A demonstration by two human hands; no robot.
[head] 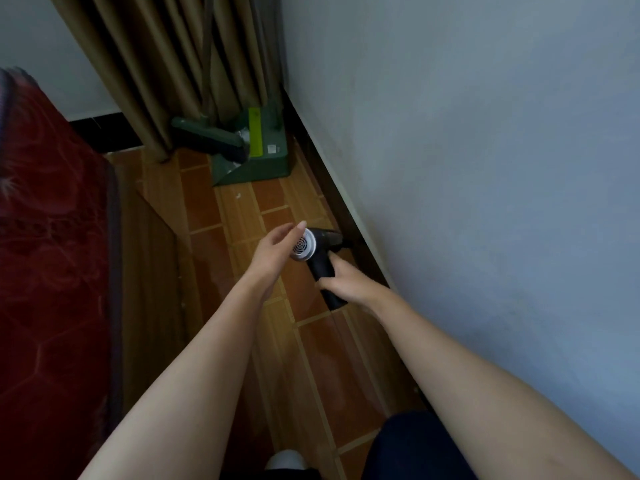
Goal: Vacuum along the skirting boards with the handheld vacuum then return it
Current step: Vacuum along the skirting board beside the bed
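Observation:
A black handheld vacuum (320, 252) with a silver vented rear cap hangs low over the floor, its nozzle pointing at the dark skirting board (349, 216) along the right wall. My right hand (348, 280) grips its black handle. My left hand (277, 249) hovers just left of the silver cap with straight, relaxed fingers and holds nothing; whether it touches the cap I cannot tell.
A green dustpan (258, 152) and a green broom (211, 138) stand in the far corner under brown curtains (180, 64). A bed with a red cover (52, 237) and wooden side (149, 254) bounds the narrow tiled floor strip (242, 209) on the left.

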